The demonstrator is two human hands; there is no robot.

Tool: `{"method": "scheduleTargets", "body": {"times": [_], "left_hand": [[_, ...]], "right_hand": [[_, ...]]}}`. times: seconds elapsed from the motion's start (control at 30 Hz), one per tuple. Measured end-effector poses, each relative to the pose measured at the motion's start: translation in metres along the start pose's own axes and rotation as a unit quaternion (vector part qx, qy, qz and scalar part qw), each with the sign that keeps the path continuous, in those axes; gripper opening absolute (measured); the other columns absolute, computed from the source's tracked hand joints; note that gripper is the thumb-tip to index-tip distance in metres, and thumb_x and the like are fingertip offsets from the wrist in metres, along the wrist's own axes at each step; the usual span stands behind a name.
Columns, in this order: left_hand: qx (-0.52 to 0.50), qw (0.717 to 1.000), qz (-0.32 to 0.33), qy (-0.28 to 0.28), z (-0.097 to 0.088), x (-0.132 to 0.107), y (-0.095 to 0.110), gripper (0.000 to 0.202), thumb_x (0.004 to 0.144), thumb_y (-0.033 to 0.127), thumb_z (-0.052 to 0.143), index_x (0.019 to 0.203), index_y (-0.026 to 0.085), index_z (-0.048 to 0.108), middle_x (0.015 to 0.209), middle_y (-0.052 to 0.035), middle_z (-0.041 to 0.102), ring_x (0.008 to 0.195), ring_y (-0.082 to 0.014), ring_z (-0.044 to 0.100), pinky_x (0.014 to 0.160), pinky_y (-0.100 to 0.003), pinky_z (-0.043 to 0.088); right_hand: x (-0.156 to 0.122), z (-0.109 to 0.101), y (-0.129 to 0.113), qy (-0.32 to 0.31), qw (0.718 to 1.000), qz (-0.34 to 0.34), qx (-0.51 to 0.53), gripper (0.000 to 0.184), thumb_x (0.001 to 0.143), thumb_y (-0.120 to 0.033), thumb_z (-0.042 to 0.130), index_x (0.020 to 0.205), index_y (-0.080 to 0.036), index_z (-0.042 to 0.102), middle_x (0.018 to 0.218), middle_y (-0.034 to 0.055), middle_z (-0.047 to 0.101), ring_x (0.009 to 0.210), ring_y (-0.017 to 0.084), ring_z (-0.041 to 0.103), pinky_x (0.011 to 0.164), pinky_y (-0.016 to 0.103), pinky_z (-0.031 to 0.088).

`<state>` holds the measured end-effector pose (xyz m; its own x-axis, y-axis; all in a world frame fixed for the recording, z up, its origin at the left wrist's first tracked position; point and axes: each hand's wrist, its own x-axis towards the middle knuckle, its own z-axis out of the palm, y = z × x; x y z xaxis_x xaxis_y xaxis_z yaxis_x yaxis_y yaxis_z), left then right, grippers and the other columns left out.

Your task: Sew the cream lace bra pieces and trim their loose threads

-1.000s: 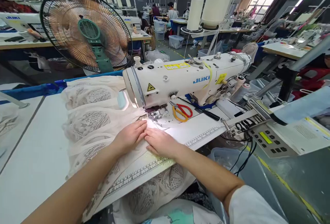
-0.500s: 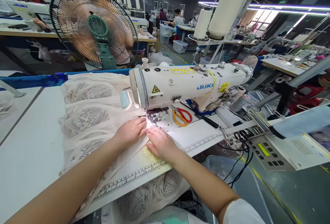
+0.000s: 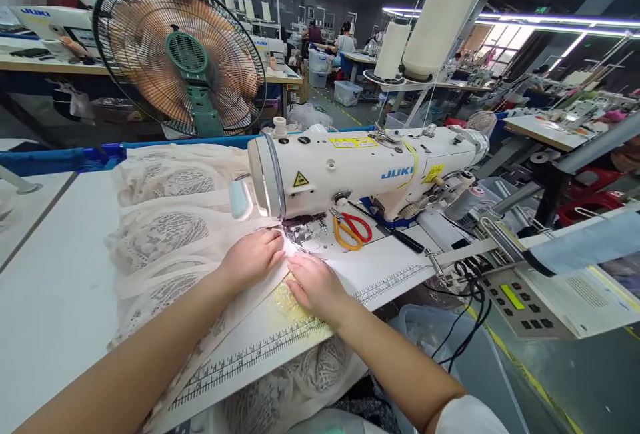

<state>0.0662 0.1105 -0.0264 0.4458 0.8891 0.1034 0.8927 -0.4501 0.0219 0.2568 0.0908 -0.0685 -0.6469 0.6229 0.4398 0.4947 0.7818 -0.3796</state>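
A white JUKI sewing machine [image 3: 360, 164] stands on the white table [image 3: 55, 301]. Cream lace fabric [image 3: 165, 234] is piled to its left and a narrow strip of it runs under the needle area. My left hand [image 3: 253, 255] lies flat on the fabric just in front of the presser foot [image 3: 300, 233], fingers stretched out. My right hand [image 3: 313, 282] lies flat beside it on the strip, fingers together and pointing at the needle. The two hands almost touch. Neither hand grips anything.
Orange and red handled scissors [image 3: 351, 227] lie under the machine arm. A control panel [image 3: 520, 301] sits at right with black cables. A green fan [image 3: 180, 54] stands behind. Two thread cones [image 3: 440, 14] rise at the back. A bin [image 3: 450, 347] is below the table edge.
Both hands have slid a little toward the needle with the fabric strip. The view has shifted slightly.
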Motion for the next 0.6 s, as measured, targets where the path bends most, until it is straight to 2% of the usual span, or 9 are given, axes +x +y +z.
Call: {"method": "scheduleTargets", "body": {"times": [0.23, 0.4, 0.5, 0.6], "left_hand": [[0.006, 1.000, 0.023, 0.009, -0.004, 0.013, -0.014, 0.039, 0.091, 0.034, 0.034, 0.096, 0.015, 0.068, 0.093, -0.0141, 0.068, 0.092, -0.0284, 0.062, 0.077, -0.039, 0.049], [-0.020, 0.997, 0.078, 0.008, -0.011, 0.011, -0.011, 0.036, 0.090, 0.031, 0.036, 0.086, 0.019, 0.069, 0.098, -0.0109, 0.070, 0.094, -0.0258, 0.062, 0.083, -0.039, 0.048], [-0.046, 0.989, 0.142, -0.007, -0.009, -0.001, -0.006, 0.031, 0.089, 0.035, 0.042, 0.097, 0.020, 0.069, 0.105, -0.0096, 0.070, 0.099, -0.0248, 0.062, 0.086, -0.038, 0.048], [-0.032, 0.987, 0.158, -0.009, 0.000, -0.013, -0.007, 0.033, 0.088, 0.033, 0.046, 0.111, 0.021, 0.065, 0.117, -0.0116, 0.067, 0.110, -0.0267, 0.059, 0.095, -0.043, 0.045]], "right_hand": [[0.004, 0.001, 0.001, -0.005, 1.000, 0.017, -0.007, 0.029, 0.088, -0.026, 0.048, 0.107, -0.011, 0.064, 0.118, 0.0161, 0.065, 0.118, 0.025, 0.056, 0.104, 0.041, 0.044], [0.005, 0.002, 0.001, -0.015, 0.999, 0.030, -0.013, 0.028, 0.086, -0.025, 0.050, 0.107, -0.013, 0.064, 0.120, 0.0142, 0.064, 0.119, 0.024, 0.055, 0.107, 0.040, 0.042], [0.005, 0.002, 0.000, -0.017, 0.999, 0.029, -0.013, 0.028, 0.087, -0.026, 0.050, 0.106, -0.012, 0.064, 0.120, 0.0155, 0.064, 0.120, 0.024, 0.054, 0.107, 0.039, 0.041], [0.005, 0.001, 0.000, -0.017, 0.999, 0.032, -0.014, 0.029, 0.087, -0.026, 0.050, 0.108, -0.011, 0.064, 0.121, 0.0159, 0.063, 0.121, 0.024, 0.053, 0.107, 0.040, 0.041]]}}
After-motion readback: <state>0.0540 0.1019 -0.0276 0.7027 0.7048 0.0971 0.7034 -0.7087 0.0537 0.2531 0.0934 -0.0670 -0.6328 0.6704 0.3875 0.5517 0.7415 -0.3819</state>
